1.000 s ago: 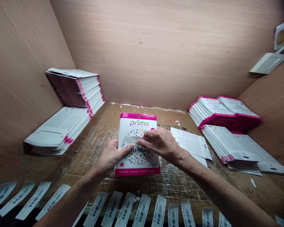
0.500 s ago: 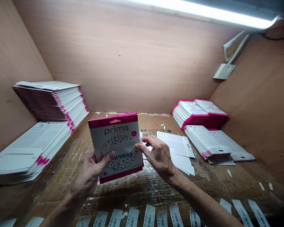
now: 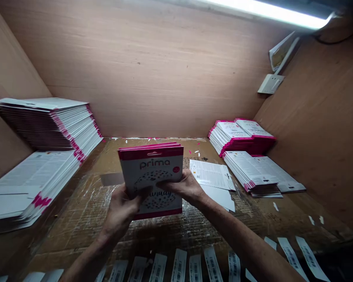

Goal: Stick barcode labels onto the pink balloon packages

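A small stack of flat "prima" cardboard packets (image 3: 153, 156), white with magenta edges and a dotted round print, is held upright above the brown cardboard surface. My left hand (image 3: 123, 205) grips its lower left side, the thumb lying across the front. On the right side, my right hand (image 3: 186, 188) is closed on the same packets, its thumb over the printed face; its other fingers are hidden behind. A pale strip (image 3: 111, 179) juts out left of the packets, above my left hand; where it is attached is hidden.
Tall piles of packets (image 3: 73, 125) stand at left, and shorter piles (image 3: 238, 133) at right. Loose white packets (image 3: 211, 174) lie behind my right hand. Several barcode labels (image 3: 179, 264) line the front edge. A socket (image 3: 270, 83) is on the wooden wall, beneath a lamp.
The packets have shifted slightly right and turned more upright. My right hand has moved from pinching a strip at the front to gripping the packets' right side. A pale strip now shows at left.
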`<action>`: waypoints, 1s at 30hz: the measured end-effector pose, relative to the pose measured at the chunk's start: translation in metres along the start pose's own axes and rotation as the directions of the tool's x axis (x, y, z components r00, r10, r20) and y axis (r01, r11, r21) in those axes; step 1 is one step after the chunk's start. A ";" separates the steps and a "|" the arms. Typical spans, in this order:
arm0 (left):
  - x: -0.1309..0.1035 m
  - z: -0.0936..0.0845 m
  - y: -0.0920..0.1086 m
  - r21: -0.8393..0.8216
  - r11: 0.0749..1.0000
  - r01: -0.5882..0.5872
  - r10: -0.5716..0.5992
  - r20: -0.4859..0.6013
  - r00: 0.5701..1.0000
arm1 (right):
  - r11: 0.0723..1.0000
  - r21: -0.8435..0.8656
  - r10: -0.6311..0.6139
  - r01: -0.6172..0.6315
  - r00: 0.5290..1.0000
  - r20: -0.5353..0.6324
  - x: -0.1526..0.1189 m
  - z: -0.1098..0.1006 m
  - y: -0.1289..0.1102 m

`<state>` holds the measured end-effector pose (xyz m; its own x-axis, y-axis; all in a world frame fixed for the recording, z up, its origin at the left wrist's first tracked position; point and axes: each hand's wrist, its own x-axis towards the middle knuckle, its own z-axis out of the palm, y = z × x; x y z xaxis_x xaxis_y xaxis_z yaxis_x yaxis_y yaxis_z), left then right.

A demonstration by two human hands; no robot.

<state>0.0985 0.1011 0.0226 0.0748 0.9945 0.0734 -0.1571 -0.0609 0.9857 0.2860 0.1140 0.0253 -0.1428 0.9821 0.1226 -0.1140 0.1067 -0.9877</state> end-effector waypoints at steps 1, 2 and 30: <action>0.000 0.002 0.002 0.000 1.000 0.018 -0.018 0.003 1.000 | 1.000 0.013 0.009 -0.009 1.000 -0.008 -0.001 -0.003 -0.001; 0.000 0.002 0.003 -0.005 0.999 0.040 -0.039 0.027 0.999 | 1.000 0.029 0.007 -0.007 1.000 -0.010 -0.002 -0.007 -0.003; 0.004 -0.004 0.028 -0.555 0.792 0.255 -0.225 0.122 0.967 | 0.965 0.240 0.124 -0.105 0.990 -0.063 -0.007 -0.023 0.001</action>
<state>0.0907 0.1041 0.0501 0.2283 0.9645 -0.1324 -0.6523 0.2525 0.7147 0.3095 0.1112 0.0211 -0.0932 0.9956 -0.0068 -0.3313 -0.0375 -0.9428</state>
